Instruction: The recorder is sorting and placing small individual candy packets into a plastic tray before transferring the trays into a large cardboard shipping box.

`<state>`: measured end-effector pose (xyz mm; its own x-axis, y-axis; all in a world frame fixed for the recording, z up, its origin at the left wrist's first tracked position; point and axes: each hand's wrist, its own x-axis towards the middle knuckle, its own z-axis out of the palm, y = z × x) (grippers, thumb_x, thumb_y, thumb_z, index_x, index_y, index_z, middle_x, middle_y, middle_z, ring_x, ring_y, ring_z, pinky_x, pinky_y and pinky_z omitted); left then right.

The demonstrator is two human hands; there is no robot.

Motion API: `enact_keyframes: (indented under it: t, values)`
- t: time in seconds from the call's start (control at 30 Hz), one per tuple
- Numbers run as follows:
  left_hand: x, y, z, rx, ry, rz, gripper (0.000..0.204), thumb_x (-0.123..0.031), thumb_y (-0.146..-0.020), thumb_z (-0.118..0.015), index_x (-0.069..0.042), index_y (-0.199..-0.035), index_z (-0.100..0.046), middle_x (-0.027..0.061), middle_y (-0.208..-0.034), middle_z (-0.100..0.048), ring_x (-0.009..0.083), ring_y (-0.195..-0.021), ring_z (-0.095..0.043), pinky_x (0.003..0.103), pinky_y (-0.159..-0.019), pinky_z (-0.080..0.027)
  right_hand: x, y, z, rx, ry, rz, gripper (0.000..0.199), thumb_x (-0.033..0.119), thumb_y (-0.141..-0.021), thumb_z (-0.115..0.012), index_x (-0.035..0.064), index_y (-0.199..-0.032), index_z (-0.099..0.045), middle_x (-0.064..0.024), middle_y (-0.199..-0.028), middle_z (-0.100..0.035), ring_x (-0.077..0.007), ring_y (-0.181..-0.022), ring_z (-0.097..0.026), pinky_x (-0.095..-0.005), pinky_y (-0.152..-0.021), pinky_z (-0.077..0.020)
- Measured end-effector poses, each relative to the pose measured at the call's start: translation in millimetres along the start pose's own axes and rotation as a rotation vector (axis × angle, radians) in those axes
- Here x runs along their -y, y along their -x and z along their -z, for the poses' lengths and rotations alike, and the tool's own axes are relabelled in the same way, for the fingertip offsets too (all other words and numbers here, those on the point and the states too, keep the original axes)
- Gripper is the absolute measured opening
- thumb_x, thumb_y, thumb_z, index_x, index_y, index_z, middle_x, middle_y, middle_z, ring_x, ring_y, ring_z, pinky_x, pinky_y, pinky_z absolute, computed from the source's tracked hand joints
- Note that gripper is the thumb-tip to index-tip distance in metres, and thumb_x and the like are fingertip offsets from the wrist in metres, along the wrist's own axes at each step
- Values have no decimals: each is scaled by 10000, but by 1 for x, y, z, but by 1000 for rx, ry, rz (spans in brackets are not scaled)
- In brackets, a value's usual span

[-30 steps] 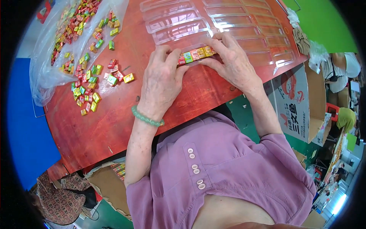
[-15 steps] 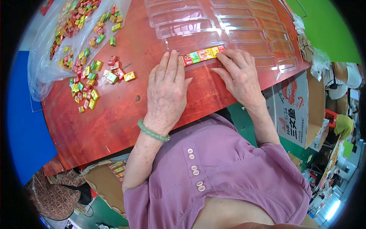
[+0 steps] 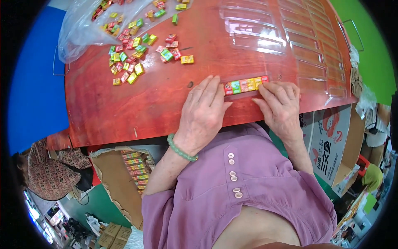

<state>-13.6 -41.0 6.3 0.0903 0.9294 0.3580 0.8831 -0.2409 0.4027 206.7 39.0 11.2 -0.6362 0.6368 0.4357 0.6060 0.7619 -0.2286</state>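
Note:
A short row of small red, green, pink and yellow boxes (image 3: 246, 85) lies in a clear plastic tray near the table's front edge. My left hand (image 3: 204, 110) rests at the row's left end, its fingers stretched flat and its thumb held out. A green bead bracelet (image 3: 180, 149) circles that wrist. At the other end, my right hand (image 3: 282, 99) touches the last box with bent fingers. Its thumb stands apart from the index finger, with red table showing between them. The tray's two ends are hidden beneath my fingers.
Loose small boxes (image 3: 130, 62) lie at the table's left, beside a clear plastic bag (image 3: 83, 37) with more. Clear moulded trays (image 3: 306, 50) cover the right. Below the front edge stand a carton of packed rows (image 3: 114, 178) and a printed carton (image 3: 327, 145). Another person's patterned clothing (image 3: 52, 176) shows lower left.
Both hands have drawn the row of boxes toward me, away from the clear moulded trays. The view has also shifted, so the loose boxes appear farther right and higher.

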Motion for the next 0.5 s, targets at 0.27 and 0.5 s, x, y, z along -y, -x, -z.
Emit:
enact_keyframes:
  t: [0.27, 0.5]
  values:
    - [34, 52, 56, -32, 43, 137, 465, -16, -738, -807, 22, -1185, -685, 169, -1222, -657, 381, -1103, -608, 461, -934, -521, 29, -54, -13, 241, -388, 147, 258, 111, -816, -789, 20, -1047, -719, -102, -1070, -665, -297, -1006, -627, -407, -861, -506]
    - [68, 102, 110, -14, -12, 346, 462, -14, -748, -811, -12, -1199, -711, 139, -1207, -668, 340, -1125, -611, 431, -963, -499, 40, -143, -75, 224, -305, 280, 322, 154, -919, -693, 75, -1230, -663, -105, -1222, -648, -309, -1117, -603, -423, -931, -498]
